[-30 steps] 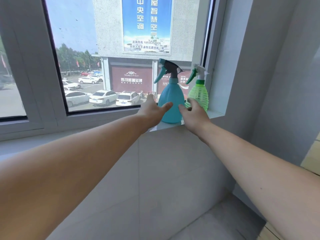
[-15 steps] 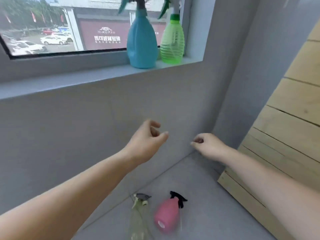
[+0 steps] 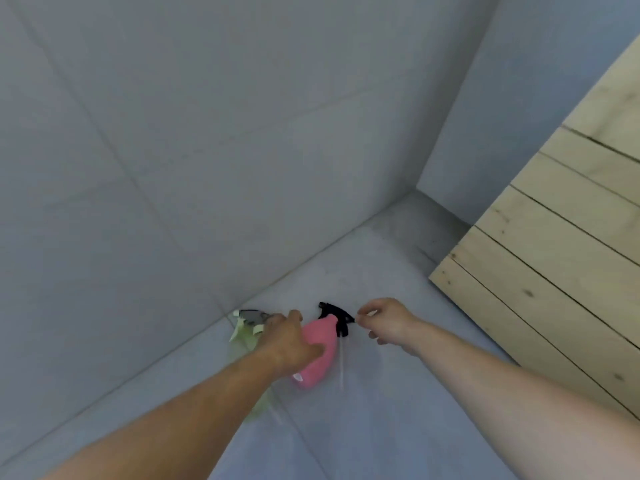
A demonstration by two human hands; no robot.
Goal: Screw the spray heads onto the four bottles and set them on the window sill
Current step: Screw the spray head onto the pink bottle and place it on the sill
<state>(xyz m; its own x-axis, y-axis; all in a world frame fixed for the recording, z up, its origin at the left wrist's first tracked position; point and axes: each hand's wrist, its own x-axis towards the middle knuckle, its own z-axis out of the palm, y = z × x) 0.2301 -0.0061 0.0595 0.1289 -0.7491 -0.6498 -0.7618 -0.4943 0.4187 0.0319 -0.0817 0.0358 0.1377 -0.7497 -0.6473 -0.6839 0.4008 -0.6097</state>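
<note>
A pink bottle (image 3: 320, 351) lies on the grey floor, its neck pointing to the wall. A black spray head (image 3: 337, 313) rests at that neck, and its thin tube (image 3: 341, 362) lies beside the bottle. My left hand (image 3: 287, 341) wraps over the pink bottle's left side, thumb across it. My right hand (image 3: 388, 320) hovers to the right, its curled fingertips at the black head's rear end. A pale, see-through green bottle (image 3: 239, 344) with a grey and white spray head (image 3: 251, 317) lies left of the pink one, partly hidden under my left arm. The window sill is out of view.
A grey tiled wall (image 3: 207, 150) rises just behind the bottles and meets a side wall in a corner. A slatted wooden panel (image 3: 554, 254) stands on the right, close to my right arm.
The view has dropped from the sill, where the blue and green bottles stand, to the floor. Both hands came down; the left has landed on the pink bottle and the right has reached its black head.
</note>
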